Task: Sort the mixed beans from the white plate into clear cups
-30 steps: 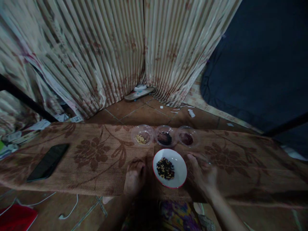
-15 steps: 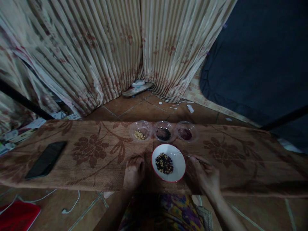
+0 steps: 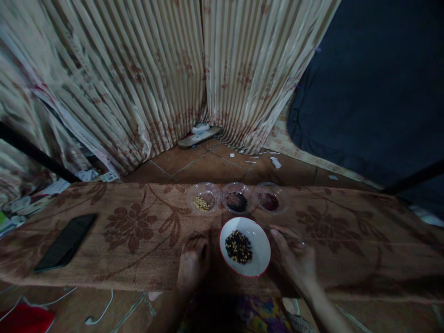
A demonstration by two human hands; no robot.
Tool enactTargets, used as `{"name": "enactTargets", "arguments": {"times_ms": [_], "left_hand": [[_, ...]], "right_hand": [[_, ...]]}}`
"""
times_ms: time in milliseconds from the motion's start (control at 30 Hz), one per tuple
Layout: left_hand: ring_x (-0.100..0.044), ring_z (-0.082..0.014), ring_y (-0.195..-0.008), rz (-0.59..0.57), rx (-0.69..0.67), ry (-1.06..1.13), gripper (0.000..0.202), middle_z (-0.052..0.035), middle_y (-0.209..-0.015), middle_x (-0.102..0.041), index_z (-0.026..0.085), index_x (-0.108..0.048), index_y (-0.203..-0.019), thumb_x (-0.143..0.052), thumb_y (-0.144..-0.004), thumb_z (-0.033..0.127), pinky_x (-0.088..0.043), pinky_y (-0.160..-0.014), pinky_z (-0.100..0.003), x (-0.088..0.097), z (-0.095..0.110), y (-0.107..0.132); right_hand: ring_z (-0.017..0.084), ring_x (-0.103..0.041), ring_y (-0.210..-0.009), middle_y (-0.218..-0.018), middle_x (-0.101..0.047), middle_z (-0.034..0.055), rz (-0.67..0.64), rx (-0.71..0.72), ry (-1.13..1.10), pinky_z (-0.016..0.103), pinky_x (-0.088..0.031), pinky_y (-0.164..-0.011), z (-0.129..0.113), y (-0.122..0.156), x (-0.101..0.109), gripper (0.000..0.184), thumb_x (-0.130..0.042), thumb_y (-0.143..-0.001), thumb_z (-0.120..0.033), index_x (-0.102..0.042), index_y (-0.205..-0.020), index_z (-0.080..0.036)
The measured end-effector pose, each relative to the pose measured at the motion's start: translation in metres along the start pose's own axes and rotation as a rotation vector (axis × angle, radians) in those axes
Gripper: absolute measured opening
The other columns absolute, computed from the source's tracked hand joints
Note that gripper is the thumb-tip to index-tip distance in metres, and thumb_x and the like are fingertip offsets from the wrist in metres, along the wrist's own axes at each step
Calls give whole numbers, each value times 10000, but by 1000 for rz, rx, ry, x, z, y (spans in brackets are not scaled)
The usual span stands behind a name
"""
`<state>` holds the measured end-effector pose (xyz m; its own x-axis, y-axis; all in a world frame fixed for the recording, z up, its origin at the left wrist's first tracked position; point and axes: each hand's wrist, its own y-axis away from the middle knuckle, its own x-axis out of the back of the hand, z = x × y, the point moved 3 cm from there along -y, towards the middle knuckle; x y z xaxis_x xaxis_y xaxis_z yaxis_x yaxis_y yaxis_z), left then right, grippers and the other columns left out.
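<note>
A white bowl with a red rim stands on the cloth in front of me. A mix of dark and pale yellow beans lies in its left part. My right hand is closed on thin metal tweezers at the bowl's right side, their tips near the rim and hard to make out. To the left of the bowl, my left hand rests on the cloth with its fingers curled in, apart from the bowl. Behind the bowl are clear plastic cups of yellow beans, black beans and dark red beans.
A brown flowered cloth covers the narrow table. At the left lies a black phone. Beyond the table are striped curtains, a skateboard and small white litter on the tiled floor.
The camera has tilted up slightly, so the table sits lower in view. My right hand and the tweezers have drawn back a little toward the bowl's right rim. My left hand stays beside the bowl.
</note>
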<state>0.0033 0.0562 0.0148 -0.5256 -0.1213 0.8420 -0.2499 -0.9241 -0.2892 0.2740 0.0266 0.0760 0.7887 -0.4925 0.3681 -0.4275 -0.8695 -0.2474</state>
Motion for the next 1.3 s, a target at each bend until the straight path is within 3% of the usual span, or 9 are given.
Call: {"name": "enactTargets", "arguments": {"times_ms": [133, 267, 400, 500, 800, 1300], "left_hand": [[-589, -195, -794, -17, 18, -10, 131, -21, -784, -632, 216, -561, -818, -463, -884, 159, -429, -757, -335, -1, -1, -1], [-581, -203, -795, -31, 32, -31, 134, -24, -767, -625, 215, -562, -793, -470, -879, 167, -432, -762, -344, -1, 0, -2], [-575, -196, -773, -43, 39, -48, 157, -28, -764, -625, 213, -561, -775, -459, -891, 184, -430, -747, -339, -1, -1, -2], [-564, -189, -751, -21, 22, -52, 175, -27, -750, -623, 215, -571, -785, -443, -900, 183, -426, -745, -338, -3, -3, -2], [-566, -182, -736, 7, 31, -23, 159, -28, -737, -624, 220, -585, -795, -464, -890, 182, -435, -734, -334, -8, -7, -1], [-557, -179, -725, -17, 34, -14, 166, -21, -731, -620, 217, -581, -792, -462, -903, 184, -411, -724, -330, -9, -7, -1]], "right_hand": [[231, -682, -947, -983, -737, 72, -46, 70, -6, 349, -536, -813, -10, -26, -17, 259, -606, -850, -437, -736, -899, -218], [234, -695, -922, -985, -746, 84, -132, 116, -26, 380, -531, -855, -14, -68, -50, 254, -594, -851, -413, -730, -904, -205], [231, -710, -861, -964, -759, 84, -264, 160, 67, 354, -537, -801, -15, -100, -84, 225, -578, -847, -355, -740, -888, -205], [220, -715, -823, -947, -765, 66, -302, 172, 130, 326, -530, -760, -13, -111, -98, 208, -572, -843, -333, -748, -848, -223], [204, -712, -791, -919, -768, 46, -392, 170, 149, 309, -525, -743, -5, -117, -111, 217, -563, -856, -331, -749, -877, -221], [214, -717, -822, -918, -769, 39, -387, 244, 263, 319, -523, -769, 3, -117, -117, 238, -536, -886, -351, -745, -875, -239]]}}
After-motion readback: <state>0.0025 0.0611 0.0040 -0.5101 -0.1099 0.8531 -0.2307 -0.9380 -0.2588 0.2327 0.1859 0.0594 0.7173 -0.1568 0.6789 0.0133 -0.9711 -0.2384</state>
